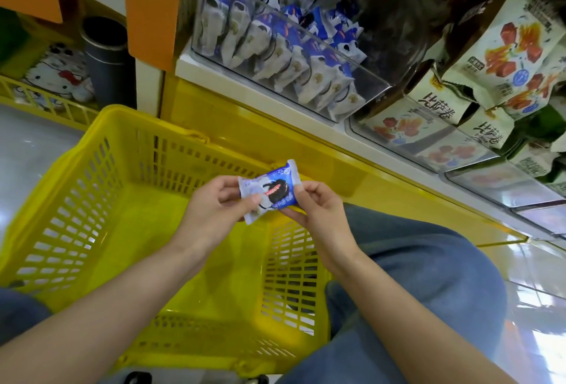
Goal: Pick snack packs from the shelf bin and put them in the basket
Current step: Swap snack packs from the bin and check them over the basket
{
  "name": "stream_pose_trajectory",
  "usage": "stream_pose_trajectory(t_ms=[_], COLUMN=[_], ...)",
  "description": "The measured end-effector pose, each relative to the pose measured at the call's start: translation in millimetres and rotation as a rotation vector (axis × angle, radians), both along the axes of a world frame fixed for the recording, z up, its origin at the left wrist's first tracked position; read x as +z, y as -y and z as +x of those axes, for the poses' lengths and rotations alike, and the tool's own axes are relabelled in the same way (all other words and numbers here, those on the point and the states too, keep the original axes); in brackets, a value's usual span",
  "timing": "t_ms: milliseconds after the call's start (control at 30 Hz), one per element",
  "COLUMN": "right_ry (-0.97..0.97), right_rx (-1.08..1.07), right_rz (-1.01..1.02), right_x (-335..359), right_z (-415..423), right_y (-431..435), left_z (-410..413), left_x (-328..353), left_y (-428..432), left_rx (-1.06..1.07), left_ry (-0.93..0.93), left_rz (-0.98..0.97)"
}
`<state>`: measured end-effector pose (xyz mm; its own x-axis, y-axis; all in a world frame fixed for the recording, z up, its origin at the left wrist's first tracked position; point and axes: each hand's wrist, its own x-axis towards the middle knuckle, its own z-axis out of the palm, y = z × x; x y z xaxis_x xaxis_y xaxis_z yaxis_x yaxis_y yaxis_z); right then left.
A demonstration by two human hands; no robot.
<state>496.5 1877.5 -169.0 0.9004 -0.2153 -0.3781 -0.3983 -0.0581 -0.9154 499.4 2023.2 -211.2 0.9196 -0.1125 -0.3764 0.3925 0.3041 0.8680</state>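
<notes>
- Fingers (228, 192) of the left hand (214, 209) and right hand (318, 212) pinched opposite ends of a blue-and-white plastic snack pack (269, 190).
- Pack hung above the yellow plastic mesh basket (76, 215).
- Clear shelf bin (361, 77) held similar packs.

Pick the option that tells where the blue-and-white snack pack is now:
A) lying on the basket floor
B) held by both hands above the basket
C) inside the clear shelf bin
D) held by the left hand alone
B: the left hand and the right hand each pinch one end of the snack pack, which hangs over the open yellow basket.
</notes>
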Motion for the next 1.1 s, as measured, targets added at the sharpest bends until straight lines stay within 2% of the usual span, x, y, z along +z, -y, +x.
stream_pose_trajectory(t_ms=[67,133,233,333,500,633,767,967,1100], right_ry=[-0.101,-0.144,-0.005,0.095,0.154,0.201,0.232,0.38,0.317], right_rx=[0.058,0.161,0.36,0.493,0.399,0.442,0.431,0.474,0.312], right_rz=[0.047,-0.067,-0.434,-0.486,-0.502,-0.525,-0.547,-0.699,-0.634], right_x=[-2,-4,-4,-2,-6,-7,-9,-14,-16], right_z=[-2,-3,1,2,0,-1,-1,-7,-3], right_y=[0,-2,-3,-6,-6,-6,-6,-8,-7], left_z=[3,6,7,3,-3,-3,-3,0,1], left_x=[-2,-5,-9,-10,-9,-8,-8,-11,-15], left_y=[-2,-6,-10,-8,-3,-2,1,3,5], left_rx=[0.086,0.129,0.12,0.031,-0.015,-0.082,-0.085,-0.098,-0.035], left_ry=[0.016,0.037,0.116,0.25,0.289,0.317,0.212,0.14,0.165], left_rz=[-0.004,0.024,0.155,0.328,0.343,0.381,0.249,0.245,0.334])
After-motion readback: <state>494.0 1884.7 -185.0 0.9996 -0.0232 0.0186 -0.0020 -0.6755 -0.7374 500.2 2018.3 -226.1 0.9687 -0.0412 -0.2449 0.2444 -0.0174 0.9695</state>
